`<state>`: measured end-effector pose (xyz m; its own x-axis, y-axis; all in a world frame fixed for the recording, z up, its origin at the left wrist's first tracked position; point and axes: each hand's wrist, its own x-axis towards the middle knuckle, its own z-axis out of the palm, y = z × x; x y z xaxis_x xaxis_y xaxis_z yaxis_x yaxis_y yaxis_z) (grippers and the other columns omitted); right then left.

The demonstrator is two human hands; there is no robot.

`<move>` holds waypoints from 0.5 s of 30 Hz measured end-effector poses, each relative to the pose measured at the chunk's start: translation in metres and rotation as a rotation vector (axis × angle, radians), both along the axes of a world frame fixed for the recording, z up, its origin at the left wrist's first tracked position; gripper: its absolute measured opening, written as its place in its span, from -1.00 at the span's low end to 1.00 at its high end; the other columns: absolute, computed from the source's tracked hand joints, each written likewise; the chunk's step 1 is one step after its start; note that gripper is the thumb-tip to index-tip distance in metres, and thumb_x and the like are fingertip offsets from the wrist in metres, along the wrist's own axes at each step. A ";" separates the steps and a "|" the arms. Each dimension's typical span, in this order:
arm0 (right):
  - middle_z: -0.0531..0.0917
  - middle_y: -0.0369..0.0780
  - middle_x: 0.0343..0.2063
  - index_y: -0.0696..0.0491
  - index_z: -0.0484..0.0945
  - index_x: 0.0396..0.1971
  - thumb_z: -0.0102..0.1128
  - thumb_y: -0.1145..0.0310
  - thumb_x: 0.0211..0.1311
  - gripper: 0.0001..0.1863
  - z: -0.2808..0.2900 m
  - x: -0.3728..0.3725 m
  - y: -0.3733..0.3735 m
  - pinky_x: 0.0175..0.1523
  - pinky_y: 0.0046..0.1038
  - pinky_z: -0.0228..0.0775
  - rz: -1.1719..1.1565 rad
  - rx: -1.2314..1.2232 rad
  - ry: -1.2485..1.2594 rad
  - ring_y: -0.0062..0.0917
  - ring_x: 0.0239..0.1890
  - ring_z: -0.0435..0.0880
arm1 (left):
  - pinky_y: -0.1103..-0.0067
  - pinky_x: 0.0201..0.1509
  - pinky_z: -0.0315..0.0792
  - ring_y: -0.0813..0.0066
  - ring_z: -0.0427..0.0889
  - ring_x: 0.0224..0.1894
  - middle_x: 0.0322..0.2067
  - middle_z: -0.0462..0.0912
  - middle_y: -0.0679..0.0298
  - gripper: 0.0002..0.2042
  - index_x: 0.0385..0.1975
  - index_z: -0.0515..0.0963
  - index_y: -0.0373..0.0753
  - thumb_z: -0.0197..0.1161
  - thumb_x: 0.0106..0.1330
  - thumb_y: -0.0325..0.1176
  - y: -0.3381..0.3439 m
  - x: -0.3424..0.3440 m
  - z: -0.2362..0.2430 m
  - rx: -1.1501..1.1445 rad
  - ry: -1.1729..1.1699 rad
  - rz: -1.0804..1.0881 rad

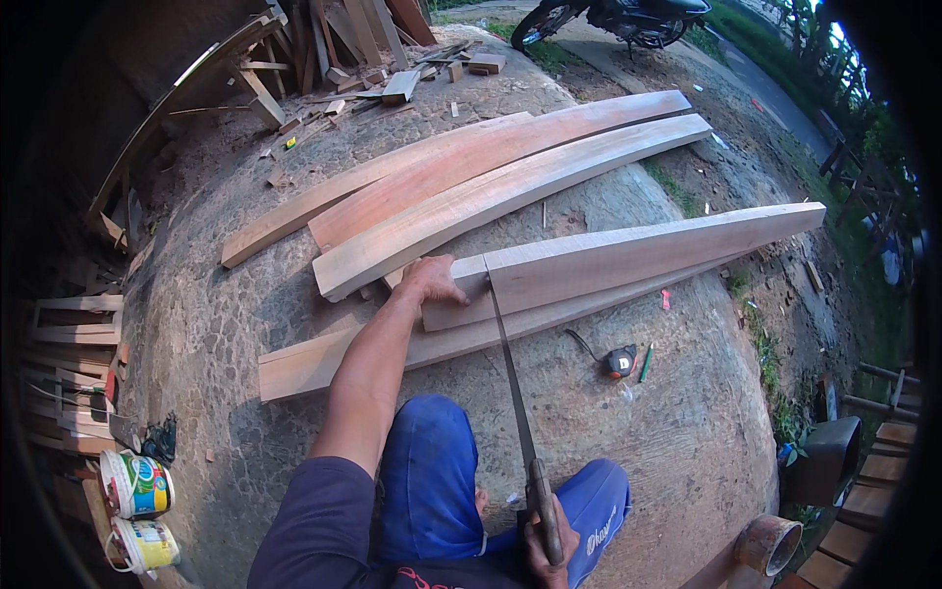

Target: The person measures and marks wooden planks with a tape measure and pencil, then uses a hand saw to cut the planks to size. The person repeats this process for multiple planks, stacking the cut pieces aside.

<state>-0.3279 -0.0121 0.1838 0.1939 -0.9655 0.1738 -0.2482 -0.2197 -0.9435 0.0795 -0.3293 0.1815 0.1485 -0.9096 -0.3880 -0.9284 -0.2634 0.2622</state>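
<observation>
My right hand [561,542] is wrapped round the handle of a handsaw [516,388] low in the view, near my knees. The saw's narrow blade runs up and away from me, its far end in a cut near the left end of a thick wooden beam [638,253]. This beam stands on edge, its near end by another plank [314,363] lying beneath and nearer to me. My left hand [432,283] grips the beam's left end, thumb on the near face, to the left of the cut. Its fingertips behind the beam are hidden.
Several more beams [510,191] lie just beyond. On the concrete near me are a tape measure [620,362] and a green pencil [646,364]. Two buckets [137,485] stand at left, a pipe [768,546] at lower right. Wood scraps [400,86] and a motorcycle [628,20] are farther off.
</observation>
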 end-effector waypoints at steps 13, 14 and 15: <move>0.73 0.08 0.06 0.25 0.47 0.32 0.34 0.58 0.11 -0.32 -0.015 0.010 -0.016 0.15 -0.34 0.61 0.012 -0.003 0.108 -0.19 0.06 0.80 | 0.25 0.21 0.53 0.08 0.69 0.15 0.03 0.75 0.03 -0.17 0.06 0.64 -0.23 0.64 -0.24 0.15 -0.003 -0.001 0.008 0.040 0.008 0.007; 0.74 0.10 0.03 0.28 0.48 0.30 0.33 0.59 0.09 -0.33 -0.004 -0.005 0.010 0.09 -0.35 0.64 0.004 0.025 0.080 -0.18 0.00 0.82 | 0.25 0.21 0.53 0.07 0.69 0.16 0.03 0.75 0.03 -0.16 0.08 0.63 -0.23 0.64 -0.24 0.15 -0.002 -0.001 0.003 0.034 0.014 0.027; 0.74 0.10 0.02 0.28 0.48 0.30 0.32 0.59 0.09 -0.33 -0.002 -0.004 0.009 0.08 -0.35 0.65 0.010 0.038 0.107 -0.18 -0.01 0.83 | 0.24 0.21 0.53 0.06 0.69 0.16 0.04 0.75 0.03 -0.15 0.09 0.61 -0.23 0.64 -0.24 0.15 -0.002 -0.002 0.001 0.031 0.003 0.050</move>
<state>-0.3324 -0.0027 0.1821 0.2188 -0.9690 0.1146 -0.3463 -0.1870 -0.9193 0.0780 -0.3311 0.1826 0.1927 -0.8885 -0.4164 -0.9129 -0.3179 0.2559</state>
